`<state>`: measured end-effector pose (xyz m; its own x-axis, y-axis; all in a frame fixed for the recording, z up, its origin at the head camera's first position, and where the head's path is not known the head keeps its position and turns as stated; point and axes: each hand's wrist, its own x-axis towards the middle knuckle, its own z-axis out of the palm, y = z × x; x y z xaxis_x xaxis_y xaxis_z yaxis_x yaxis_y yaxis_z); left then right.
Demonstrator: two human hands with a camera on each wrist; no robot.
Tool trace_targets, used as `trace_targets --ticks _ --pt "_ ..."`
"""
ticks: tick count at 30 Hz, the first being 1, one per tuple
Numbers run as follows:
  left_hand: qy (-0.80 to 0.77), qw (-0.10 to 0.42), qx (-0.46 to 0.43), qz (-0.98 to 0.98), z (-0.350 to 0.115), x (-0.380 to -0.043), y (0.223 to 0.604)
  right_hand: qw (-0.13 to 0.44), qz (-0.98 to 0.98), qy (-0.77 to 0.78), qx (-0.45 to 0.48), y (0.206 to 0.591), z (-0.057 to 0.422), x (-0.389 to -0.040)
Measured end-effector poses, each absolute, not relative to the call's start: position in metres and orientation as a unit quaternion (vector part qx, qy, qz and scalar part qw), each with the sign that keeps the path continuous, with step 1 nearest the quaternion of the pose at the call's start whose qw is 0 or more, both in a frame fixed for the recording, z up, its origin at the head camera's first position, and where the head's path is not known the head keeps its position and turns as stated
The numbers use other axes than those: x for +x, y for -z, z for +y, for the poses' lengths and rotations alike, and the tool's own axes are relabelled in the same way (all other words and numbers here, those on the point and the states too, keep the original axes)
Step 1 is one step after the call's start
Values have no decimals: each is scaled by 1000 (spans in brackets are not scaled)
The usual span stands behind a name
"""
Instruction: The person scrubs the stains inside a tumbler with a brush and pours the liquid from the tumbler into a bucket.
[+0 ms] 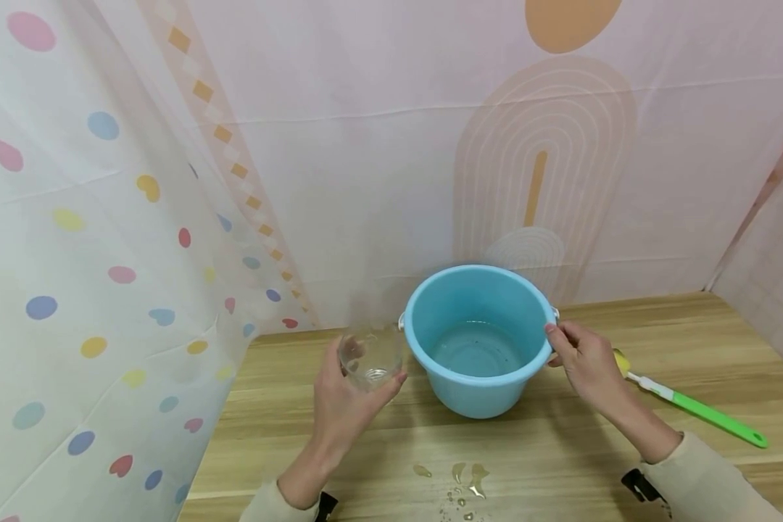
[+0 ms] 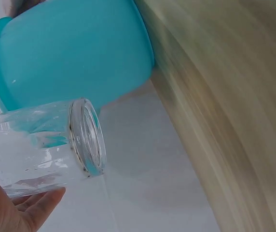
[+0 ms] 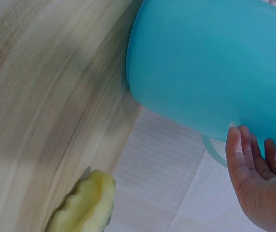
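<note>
My left hand (image 1: 346, 406) holds a clear, see-through glass (image 1: 373, 357) beside the bucket, fingers and thumb round its sides. In the left wrist view the thick ringed base of the glass (image 2: 87, 137) shows, with drops on its wall. A light-blue plastic bucket (image 1: 476, 395) stands on the table with shallow water in the bottom. My right hand (image 1: 587, 362) grips the bucket's right rim, thumb over the edge. Seen from the right wrist, the fingers (image 3: 246, 150) lie by the bucket's outer wall.
A sponge brush (image 1: 711, 412) with a yellow head and green handle lies right of the bucket. Small puddles of water (image 1: 478, 478) lie on the wooden table (image 1: 274, 406) near the front. Patterned cloth (image 1: 378, 181) hangs behind and at both sides.
</note>
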<state>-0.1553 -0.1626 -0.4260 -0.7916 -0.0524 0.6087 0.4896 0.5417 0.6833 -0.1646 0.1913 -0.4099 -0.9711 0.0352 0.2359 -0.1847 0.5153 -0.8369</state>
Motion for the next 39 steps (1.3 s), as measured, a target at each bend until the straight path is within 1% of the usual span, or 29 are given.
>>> trace_targets --ticks 10,16,23,31,34,39 --pt "472 272 -130 -828 -156 -139 433 114 -865 -486 46 408 191 -164" --pt "480 283 -171 -812 -153 -134 440 115 -865 -485 47 409 192 -164" --pt "536 253 -207 -779 -149 -129 444 112 -867 -484 43 408 192 -163" --pt "540 248 -241 -768 -144 -121 448 115 -865 -487 43 408 191 -162" --pt "541 235 -245 -770 -140 -117 448 114 -862 -492 48 408 191 -163" --pt "561 188 -240 -770 -133 -108 451 111 -859 -497 56 407 189 -164"
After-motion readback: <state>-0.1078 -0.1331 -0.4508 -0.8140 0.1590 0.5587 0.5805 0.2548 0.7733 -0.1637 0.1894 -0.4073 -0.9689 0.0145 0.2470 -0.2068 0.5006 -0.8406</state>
